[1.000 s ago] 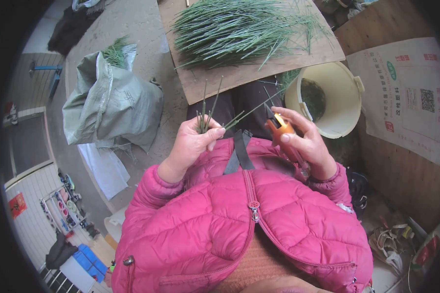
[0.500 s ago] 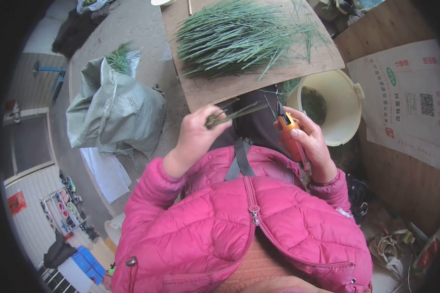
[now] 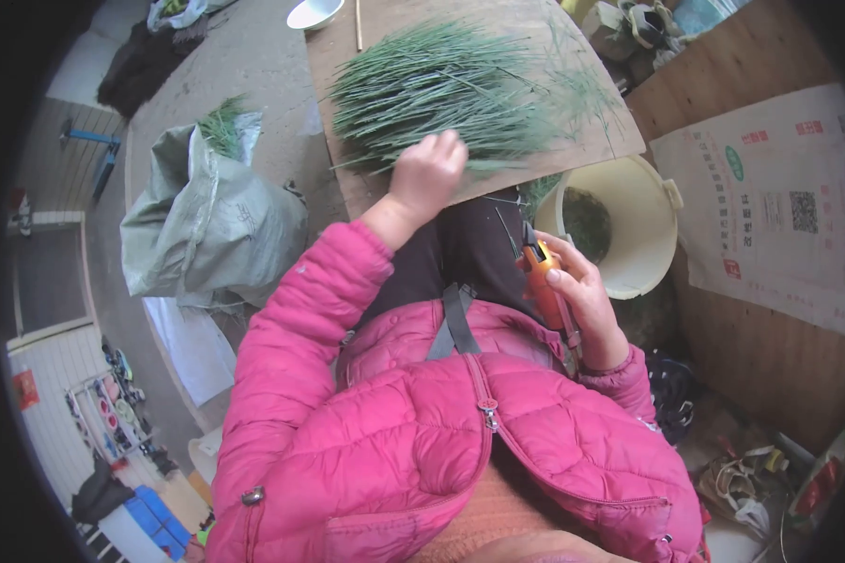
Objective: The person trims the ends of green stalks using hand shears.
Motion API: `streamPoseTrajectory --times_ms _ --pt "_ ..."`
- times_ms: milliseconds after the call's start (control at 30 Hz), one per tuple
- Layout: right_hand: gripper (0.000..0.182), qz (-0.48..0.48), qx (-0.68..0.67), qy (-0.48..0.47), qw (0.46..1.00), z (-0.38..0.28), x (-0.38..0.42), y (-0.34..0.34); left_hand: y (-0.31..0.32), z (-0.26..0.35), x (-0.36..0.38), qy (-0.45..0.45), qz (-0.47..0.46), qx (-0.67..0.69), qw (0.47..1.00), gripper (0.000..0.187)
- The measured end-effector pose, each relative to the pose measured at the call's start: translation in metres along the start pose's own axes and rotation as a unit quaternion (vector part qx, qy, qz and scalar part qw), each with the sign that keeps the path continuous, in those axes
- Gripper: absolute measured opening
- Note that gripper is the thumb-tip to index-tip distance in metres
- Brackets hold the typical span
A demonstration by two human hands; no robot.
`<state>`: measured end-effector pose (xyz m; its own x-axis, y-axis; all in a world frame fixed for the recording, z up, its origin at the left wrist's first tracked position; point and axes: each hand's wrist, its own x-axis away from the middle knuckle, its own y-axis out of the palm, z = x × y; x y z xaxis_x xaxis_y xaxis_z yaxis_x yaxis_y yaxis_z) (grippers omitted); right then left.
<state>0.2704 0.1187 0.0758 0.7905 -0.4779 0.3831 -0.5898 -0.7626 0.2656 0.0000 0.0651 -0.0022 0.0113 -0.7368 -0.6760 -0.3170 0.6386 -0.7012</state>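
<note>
A heap of thin green stems [image 3: 432, 89] lies on the wooden board [image 3: 343, 192]. At the heap's near edge is my left hand [image 3: 429, 174], back upward and fingers curled. Whatever those fingers hold is hidden under them. Lower right, my right hand [image 3: 584, 289] grips orange-and-red pruning shears [image 3: 542, 280] by the handle. Their dark blades point up toward the board, apart from the stems. A thin stem stands near the blade tips, above my dark trousers.
Beyond the board's right corner stands a cream bucket [image 3: 652, 220] with green clippings inside. A pale woven sack [image 3: 221, 220] with stems poking out sits on the floor at left. A white bowl [image 3: 315, 12] and a thin stick [image 3: 358, 26] are at the top.
My left hand has moved up and right from above my lap to the heap; the short stems it held no longer show. My right hand still holds the shears in nearly the same place.
</note>
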Motion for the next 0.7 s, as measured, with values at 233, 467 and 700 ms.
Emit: streamPoseTrajectory --times_ms 233,467,700 --pt "0.055 -0.028 0.007 0.009 1.000 0.010 -0.014 -0.006 -0.027 -0.028 0.027 0.057 0.001 0.022 0.998 0.013" --pt "0.052 0.160 -0.062 -0.038 0.984 -0.001 -0.032 -0.052 -0.032 -0.020 0.032 0.031 -0.014 0.044 0.998 0.016" --pt "0.051 0.213 -0.004 -0.016 0.977 -0.011 -0.071 -0.102 -0.080 -0.004 0.020 -0.072 -0.021 0.253 0.964 0.023"
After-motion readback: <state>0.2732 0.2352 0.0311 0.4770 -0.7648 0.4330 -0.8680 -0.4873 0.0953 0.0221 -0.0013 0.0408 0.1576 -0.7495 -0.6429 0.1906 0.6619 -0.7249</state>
